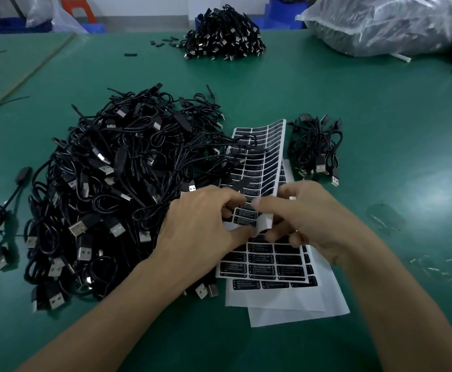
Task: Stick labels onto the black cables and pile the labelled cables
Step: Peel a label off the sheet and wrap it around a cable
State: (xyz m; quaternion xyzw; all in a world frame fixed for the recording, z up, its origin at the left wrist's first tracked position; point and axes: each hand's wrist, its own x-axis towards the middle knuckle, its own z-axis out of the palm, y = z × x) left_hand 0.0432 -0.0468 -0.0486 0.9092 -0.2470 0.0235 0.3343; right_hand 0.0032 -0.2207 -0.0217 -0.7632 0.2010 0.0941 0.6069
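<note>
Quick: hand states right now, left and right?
Left hand: fingers curled, pinching the label sheet.
Right hand: pinching the same sheet's edge.

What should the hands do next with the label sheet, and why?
Probably finish peeling one black label off the curled white label sheet. The left hand and right hand both pinch the sheet's near end, fingertips meeting over a label row, and no label looks free yet. The big heap of black USB cables lies right beside the left hand, ready to take it.
</note>
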